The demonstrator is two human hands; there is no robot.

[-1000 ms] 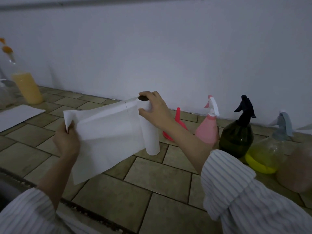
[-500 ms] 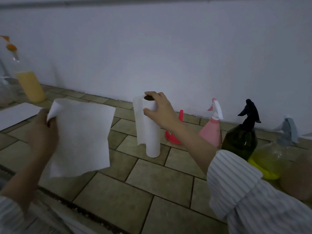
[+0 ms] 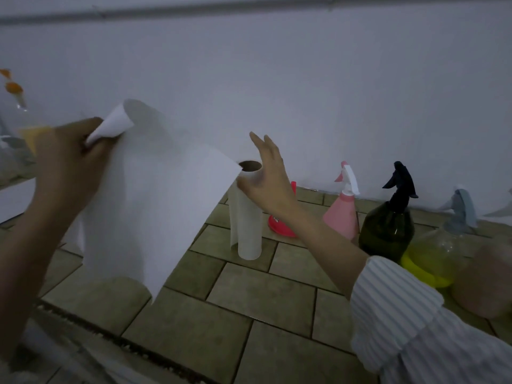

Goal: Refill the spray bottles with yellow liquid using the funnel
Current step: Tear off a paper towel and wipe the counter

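Bottles stand in a row along the wall at the right of the tiled counter [image 3: 263, 295]: a dark green one [image 3: 386, 231], a clear one [image 3: 435, 256] with yellow liquid in its base, and a pink one [image 3: 342, 217]. None is being filled; no hand is on them.

Largest in view is the paper sheet [image 3: 155, 206], hanging free from the left hand [image 3: 63, 167], which pinches its top corner between curled fingers. It dangles low and could sweep the paper roll [image 3: 248, 225] if swung right, or drag through any spill.

That roll stands upright on its end. The right hand [image 3: 266, 178] is spread open with its fingers straight, just beside or lightly touching the rim, gripping nothing. Narrow and unsupported, the roll looks easy to knock over towards the red funnel [image 3: 279, 225] lying just behind it.

The funnel, if bumped, could slide into the pink bottle beside it.
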